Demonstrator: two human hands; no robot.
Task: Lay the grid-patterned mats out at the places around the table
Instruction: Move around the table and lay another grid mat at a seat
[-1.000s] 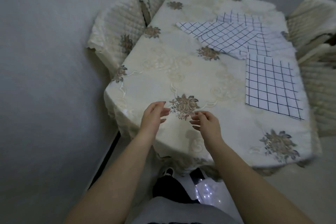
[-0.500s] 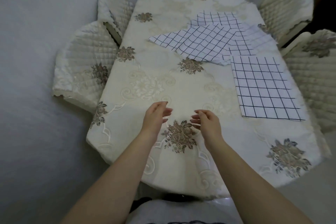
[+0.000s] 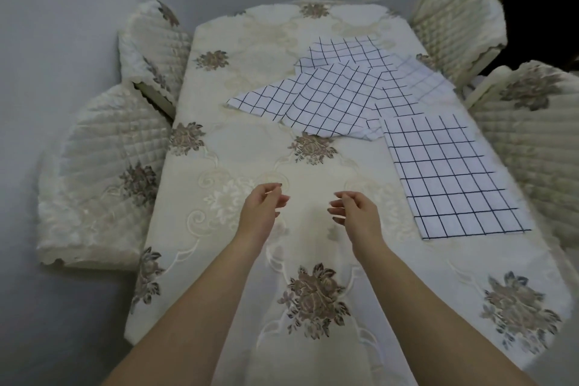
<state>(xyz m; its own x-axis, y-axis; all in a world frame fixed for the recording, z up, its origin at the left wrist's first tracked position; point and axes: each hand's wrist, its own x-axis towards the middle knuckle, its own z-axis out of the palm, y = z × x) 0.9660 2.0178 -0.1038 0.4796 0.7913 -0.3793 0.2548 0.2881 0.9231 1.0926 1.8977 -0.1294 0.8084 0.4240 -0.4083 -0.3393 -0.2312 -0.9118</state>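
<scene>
One white mat with a dark grid (image 3: 451, 172) lies flat at the table's right edge, in front of the near right chair. Several more grid mats (image 3: 332, 100) lie overlapped in a loose pile at the far middle of the table (image 3: 244, 153). My left hand (image 3: 261, 211) and my right hand (image 3: 355, 213) hover side by side above the middle of the cream tablecloth, fingers loosely curled and holding nothing. Both hands are well short of the pile and left of the flat mat.
Quilted cream chairs stand round the table: two on the left (image 3: 100, 166) (image 3: 153, 50) and two on the right (image 3: 457, 25) (image 3: 529, 135). The tablecloth carries embroidered brown flowers (image 3: 313, 301). A grey wall runs behind and to the left.
The view has shifted forward over the table, so more of it shows. Both hands have reached further out over the cloth and spread slightly apart, still holding nothing.
</scene>
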